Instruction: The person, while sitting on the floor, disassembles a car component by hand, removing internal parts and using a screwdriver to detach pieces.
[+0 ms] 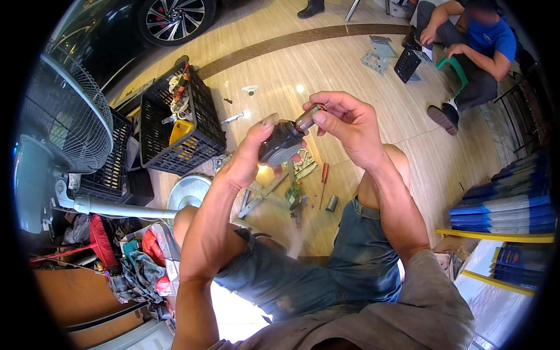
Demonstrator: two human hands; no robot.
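Note:
My left hand grips a dark rounded housing, thumb on top and fingers wrapped round its far side. My right hand pinches a small silver cylindrical part with a bit of red at its far end, held at the top of the housing. Below them on the tiled floor lie a red-handled screwdriver, a short metal cylinder, some metal arms and a small green piece.
Black crates and a standing fan are at left, beside cluttered boxes. A person in a blue shirt sits upper right near metal brackets. Blue stacks on yellow shelving stand at right. A car wheel is behind.

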